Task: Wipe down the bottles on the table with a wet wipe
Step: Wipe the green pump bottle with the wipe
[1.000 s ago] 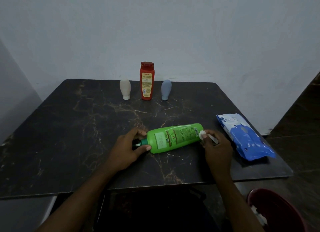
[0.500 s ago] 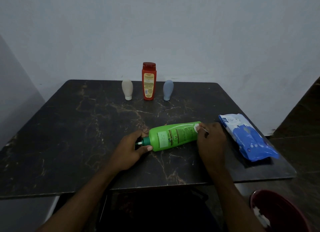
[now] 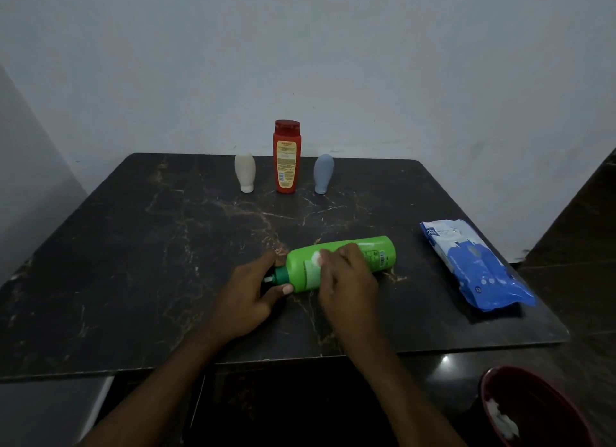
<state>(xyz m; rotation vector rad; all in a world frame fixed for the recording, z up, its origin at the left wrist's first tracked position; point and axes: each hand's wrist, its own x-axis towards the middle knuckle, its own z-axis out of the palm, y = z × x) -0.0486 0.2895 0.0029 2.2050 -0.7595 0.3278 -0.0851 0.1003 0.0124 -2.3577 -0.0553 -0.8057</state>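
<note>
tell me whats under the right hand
A bit of white wet wipe peeks from under the right hand, on the lying green bottle. The rest of the wipe and the bottle's middle are hidden.

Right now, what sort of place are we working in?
Probably a plain room at home: a dark marble-patterned table by a bare pale wall, a red toiletry bottle, and a blue wet-wipe pack.

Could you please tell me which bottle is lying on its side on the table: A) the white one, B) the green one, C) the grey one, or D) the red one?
B: the green bottle lies flat, its neck held by the left hand, with the right hand holding a wipe against it; the red bottle, white bottle and grey bottle stand upright at the back.
</note>
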